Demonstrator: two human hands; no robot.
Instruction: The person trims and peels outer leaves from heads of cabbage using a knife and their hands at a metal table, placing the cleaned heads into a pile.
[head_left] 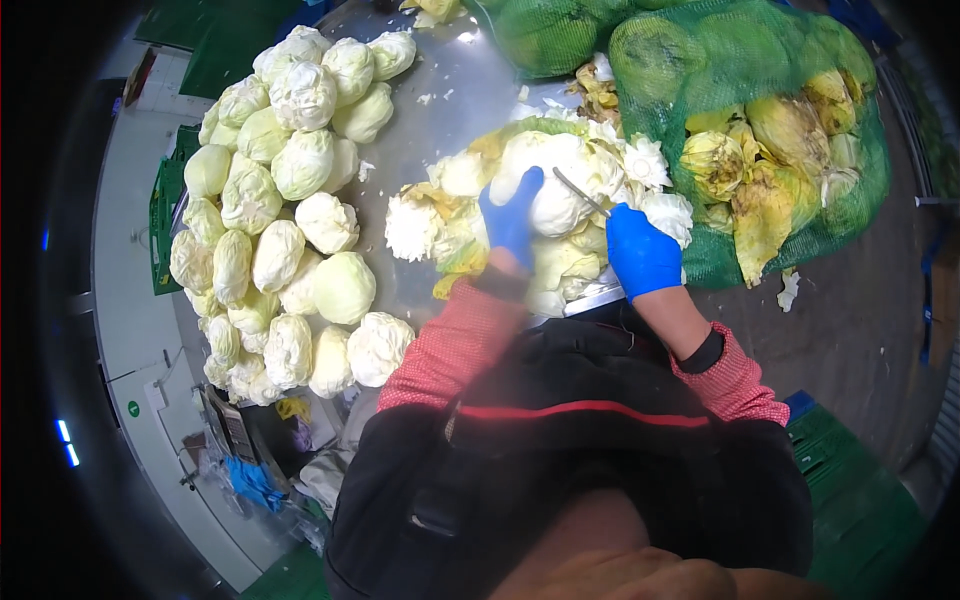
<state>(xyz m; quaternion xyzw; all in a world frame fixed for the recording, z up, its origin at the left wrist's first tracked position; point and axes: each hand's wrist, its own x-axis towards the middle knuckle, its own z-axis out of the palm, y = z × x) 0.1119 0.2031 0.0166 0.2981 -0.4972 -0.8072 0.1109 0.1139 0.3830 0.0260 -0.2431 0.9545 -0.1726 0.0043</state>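
A pale cabbage (562,208) lies on a heap of loose cabbage leaves (415,225) near the front edge of the metal table. My left hand (512,215), in a blue glove and slightly blurred, grips the cabbage's left side with the thumb apart from the fingers. On the right, my gloved right hand (643,252) is closed around a knife, its handle hidden in the fist. The knife's thin blade (580,191) points up and left across the cabbage. White cut pieces (647,163) and leaves lie around it.
Peeled cabbages (275,255) are piled along the left of the metal table (440,105). A green net bag (868,200) with yellowed leaves and cabbages stands right, and another full net bag (545,40) behind. Green crates (850,500) stand at lower right.
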